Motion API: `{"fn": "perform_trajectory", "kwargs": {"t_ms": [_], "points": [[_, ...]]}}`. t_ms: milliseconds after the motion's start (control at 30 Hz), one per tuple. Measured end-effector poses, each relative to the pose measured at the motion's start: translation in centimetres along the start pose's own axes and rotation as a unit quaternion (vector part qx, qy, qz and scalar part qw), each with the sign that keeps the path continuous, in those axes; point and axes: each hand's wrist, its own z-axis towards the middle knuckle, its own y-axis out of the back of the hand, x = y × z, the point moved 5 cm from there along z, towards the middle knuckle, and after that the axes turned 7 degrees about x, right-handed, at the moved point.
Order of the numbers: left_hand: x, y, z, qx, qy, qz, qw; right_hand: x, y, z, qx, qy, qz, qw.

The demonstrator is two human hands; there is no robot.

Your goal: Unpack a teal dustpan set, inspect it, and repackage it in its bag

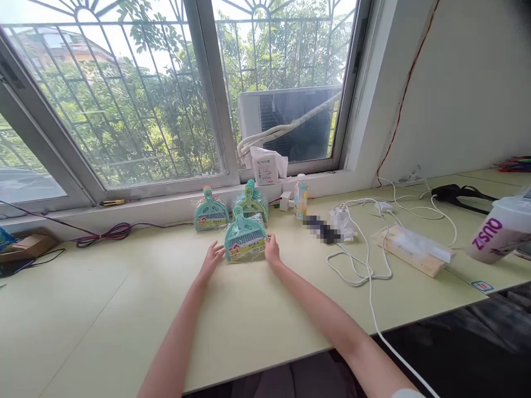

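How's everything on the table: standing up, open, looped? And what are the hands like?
Front dustpan: stood up, in clear wrap
Back dustpans: stood up, two groups
Right hand: fingers closed on front dustpan's edge
Left hand: open beside it, touch unclear
Bottle: upright, capped
Cup: lidded
White cord: loosely looped
Brown box: open

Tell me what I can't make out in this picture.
In the head view:
Rear-middle dustpan sets: partly hidden by the front dustpan set.
Whether the left hand touches that front set: too small to tell.
Dark object: blurred by pixelation.
Lidded cup: cut off by the right edge.
Fine print on the white packet: too small to read.
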Motion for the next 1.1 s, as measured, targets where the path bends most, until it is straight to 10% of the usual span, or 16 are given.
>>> {"fn": "perform_trajectory", "kwargs": {"t_ms": [167,367,667,1100], "points": [[-0.4,-2.4,-1.7,0.109,0.089,-0.113,0.984,-0.2,-0.4,-5.0,0.107,0.062,0.081,0.989],[0.0,-0.3,-1.2,-0.002,0.071,-0.179,0.981,1.8,1.2,-3.8,0.067,0.186,-0.088,0.976],[1.9,5.5,-0.7,-0.157,0.050,-0.227,0.960,4.4,-3.1,5.1,0.077,0.335,-0.438,0.831],[2.5,5.5,0.3,-0.151,0.089,-0.206,0.963,2.8,-5.7,14.6,-0.017,0.198,-0.434,0.879]]}}
